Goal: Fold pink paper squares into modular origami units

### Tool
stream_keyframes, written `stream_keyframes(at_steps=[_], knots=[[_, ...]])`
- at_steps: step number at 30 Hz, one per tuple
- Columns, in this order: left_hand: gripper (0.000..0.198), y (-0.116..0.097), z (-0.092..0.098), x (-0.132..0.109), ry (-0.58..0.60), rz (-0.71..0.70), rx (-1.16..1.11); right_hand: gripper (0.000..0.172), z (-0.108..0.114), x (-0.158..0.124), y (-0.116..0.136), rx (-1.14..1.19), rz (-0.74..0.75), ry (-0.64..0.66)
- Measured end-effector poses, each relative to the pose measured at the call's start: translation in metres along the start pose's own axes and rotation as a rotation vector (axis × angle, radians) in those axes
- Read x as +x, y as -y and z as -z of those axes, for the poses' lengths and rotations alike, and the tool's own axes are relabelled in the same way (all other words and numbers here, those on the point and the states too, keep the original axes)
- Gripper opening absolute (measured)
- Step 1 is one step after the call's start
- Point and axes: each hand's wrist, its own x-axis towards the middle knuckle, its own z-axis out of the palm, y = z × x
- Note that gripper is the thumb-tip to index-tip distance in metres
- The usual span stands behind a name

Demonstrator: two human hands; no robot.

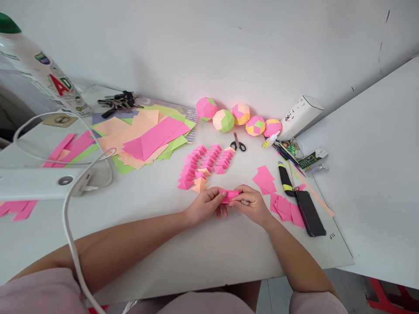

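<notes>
A small piece of pink paper [230, 196] is held level above the table between both hands. My left hand [207, 203] pinches its left end, thumb on top. At the right end, my right hand [249, 203] has its thumb and forefinger closed on the paper. Just beyond my hands stand rows of folded pink paper units [191, 165], with a few peach ones [199, 184] among them. To the right of my right hand lie loose pink paper squares [264, 179], with another pink pile [284, 208] nearer the phone.
Several paper balls [223, 120] line the wall, behind small scissors [238, 143]. A cutter [286, 179] and a phone [309, 213] lie right. Coloured sheets [147, 135], keys [120, 103] and a tall bottle [42, 65] are left. A white cable [67, 218] crosses above my left arm.
</notes>
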Motion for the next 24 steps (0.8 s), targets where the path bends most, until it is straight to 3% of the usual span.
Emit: stream_keyframes(at_steps=[4, 8, 14, 24], knots=[[0.037, 0.0006, -0.0004, 0.0007, -0.028, -0.009, -0.001, 0.020, 0.0001, -0.0006, -0.0007, 0.122, -0.120, 0.061], [0.037, 0.0015, 0.0007, -0.0005, -0.012, -0.008, 0.028, 0.018, -0.0023, -0.0013, -0.0016, 0.154, -0.213, 0.030], [0.038, 0.0007, 0.0018, -0.0026, 0.024, 0.005, 0.046, 0.013, -0.0058, -0.0006, 0.0015, 0.120, -0.211, -0.073], [0.031, 0.0052, 0.0027, -0.0028, 0.068, -0.003, 0.062, 0.014, -0.0069, -0.0011, 0.0074, 0.149, -0.225, -0.108]])
